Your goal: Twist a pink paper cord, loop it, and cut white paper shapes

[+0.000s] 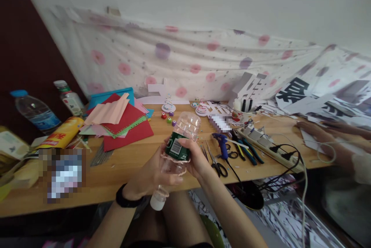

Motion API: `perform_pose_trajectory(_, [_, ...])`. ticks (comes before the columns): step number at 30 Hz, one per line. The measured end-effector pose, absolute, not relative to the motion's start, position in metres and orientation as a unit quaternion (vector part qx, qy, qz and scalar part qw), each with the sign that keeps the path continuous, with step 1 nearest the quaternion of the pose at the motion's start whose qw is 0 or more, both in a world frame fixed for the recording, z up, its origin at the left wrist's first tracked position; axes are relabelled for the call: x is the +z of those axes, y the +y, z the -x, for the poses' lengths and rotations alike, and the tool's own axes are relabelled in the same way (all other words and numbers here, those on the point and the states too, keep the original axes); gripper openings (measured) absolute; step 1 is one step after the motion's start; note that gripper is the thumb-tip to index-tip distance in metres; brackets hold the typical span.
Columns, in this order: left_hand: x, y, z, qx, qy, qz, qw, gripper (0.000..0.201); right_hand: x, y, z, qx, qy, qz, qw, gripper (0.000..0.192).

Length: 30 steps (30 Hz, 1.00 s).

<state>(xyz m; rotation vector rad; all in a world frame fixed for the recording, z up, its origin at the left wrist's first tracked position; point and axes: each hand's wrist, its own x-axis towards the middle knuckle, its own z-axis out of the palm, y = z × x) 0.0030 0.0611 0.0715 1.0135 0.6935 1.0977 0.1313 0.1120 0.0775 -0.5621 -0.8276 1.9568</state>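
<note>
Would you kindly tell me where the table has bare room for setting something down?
The table shows bare wood between the red paper and the held bottle, and between the grey wires and its front edge. Right of the bottle it is crowded: the glue gun, scissors, pliers and power strip lie close together.

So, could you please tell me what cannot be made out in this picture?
All in the head view:
Right hand: most fingers hidden behind the bottle.
Green label: fine print too small.
Pixelated patch at left: contents masked by mosaic.
Co-worker's sleeve: cut off by the right edge.
</note>
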Motion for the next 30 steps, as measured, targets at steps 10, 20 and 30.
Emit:
perform_pose_trajectory(10, [0.037, 0.062, 0.016, 0.489, 0.263, -0.428, 0.713, 0.080, 0.063, 0.123, -0.136, 0.783, -0.291, 0.249, 0.489, 0.028])
perform_pose_trajectory(20, [0.018, 0.029, 0.020, 0.590, 0.509, -0.338, 0.528, 0.055, 0.051, 0.128, -0.134, 0.774, -0.268, 0.227, 0.528, 0.034])
perform_pose_trajectory(30, [0.020, 0.051, 0.057, 0.644, 0.545, -0.376, 0.383, 0.036, 0.037, 0.131, -0.152, 0.771, -0.285, 0.133, 0.554, 0.031])
